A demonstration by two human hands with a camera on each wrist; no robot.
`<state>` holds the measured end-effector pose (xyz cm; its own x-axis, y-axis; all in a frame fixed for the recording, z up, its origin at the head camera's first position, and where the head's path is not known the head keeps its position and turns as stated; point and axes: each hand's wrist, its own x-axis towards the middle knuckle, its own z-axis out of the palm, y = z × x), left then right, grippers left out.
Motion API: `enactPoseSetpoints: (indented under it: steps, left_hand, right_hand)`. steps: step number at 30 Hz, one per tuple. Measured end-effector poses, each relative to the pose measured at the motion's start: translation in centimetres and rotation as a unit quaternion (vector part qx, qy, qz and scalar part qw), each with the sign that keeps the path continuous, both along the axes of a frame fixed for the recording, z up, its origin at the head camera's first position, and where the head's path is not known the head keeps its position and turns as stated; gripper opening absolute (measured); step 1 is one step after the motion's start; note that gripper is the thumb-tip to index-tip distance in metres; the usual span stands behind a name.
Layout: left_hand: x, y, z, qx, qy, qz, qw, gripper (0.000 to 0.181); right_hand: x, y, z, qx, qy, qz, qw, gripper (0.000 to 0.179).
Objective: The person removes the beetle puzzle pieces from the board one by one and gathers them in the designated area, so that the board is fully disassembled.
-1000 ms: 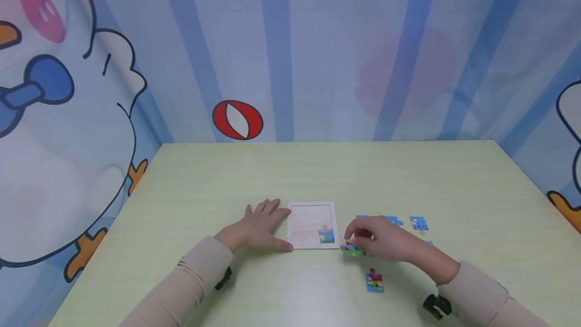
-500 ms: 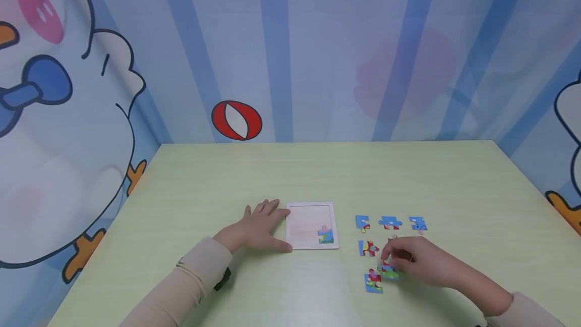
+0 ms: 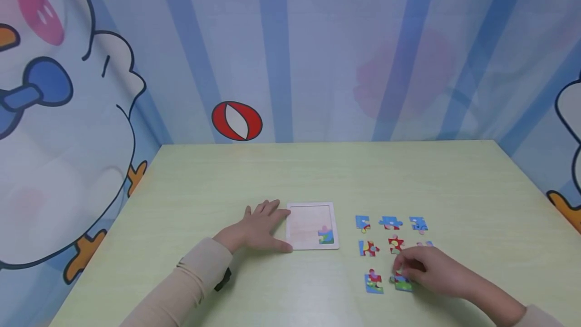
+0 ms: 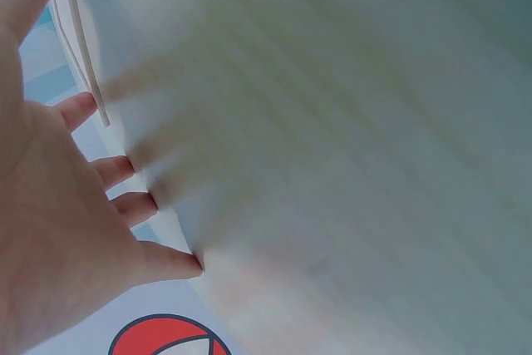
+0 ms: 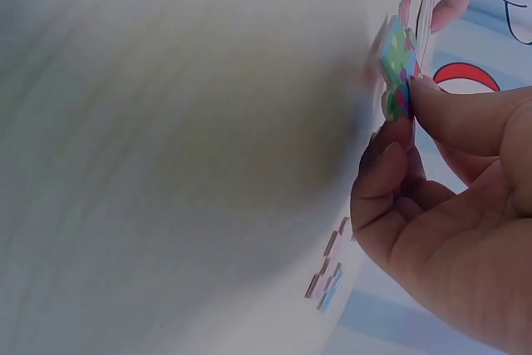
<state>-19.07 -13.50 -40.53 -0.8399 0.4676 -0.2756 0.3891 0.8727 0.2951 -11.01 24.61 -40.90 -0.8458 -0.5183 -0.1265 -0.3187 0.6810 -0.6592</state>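
Note:
My right hand (image 3: 433, 271) pinches a green puzzle piece (image 5: 399, 64) with red and blue marks between thumb and forefinger. In the head view that piece shows just below the fingertips, close over the table, right of a red, green and blue puzzle piece (image 3: 374, 282). A pale square puzzle tray (image 3: 304, 216) lies at mid-table, with one blue and green piece (image 3: 325, 237) set in its lower right corner. Spread out flat left of the tray, my left hand (image 3: 254, 228) has its forefinger and thumb tips against the tray's left edge.
Blue puzzle pieces (image 3: 390, 223) form a row right of the tray. Beneath them lie a yellow-red piece (image 3: 368, 249), a red piece (image 3: 395, 244) and one partly hidden piece (image 3: 425, 243). Behind the table (image 3: 227, 175) hangs a striped blue curtain (image 3: 317, 54).
My right hand has carried the green puzzle piece from beside the tray rightward and toward me, to the bottom row, uncovering the other pieces. My left hand has stayed at the tray.

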Motion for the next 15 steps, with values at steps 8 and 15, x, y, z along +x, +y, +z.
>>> enactPoseSetpoints:
  steps: [8, 15]
  left_hand:
    - [-0.02, -0.08, -0.06, 0.001, 0.0, 0.0, 1.0, 0.087]
    - [0.09, -0.07, 0.09, -0.002, -0.003, 0.001, 1.0, 0.087]
  right_hand:
    - [0.05, 0.19, -0.31, 0.014, -0.008, -0.01, 0.9998, 0.014]
    - [0.07, 0.33, -0.36, 0.005, 0.009, 0.005, 0.9999, 0.012]
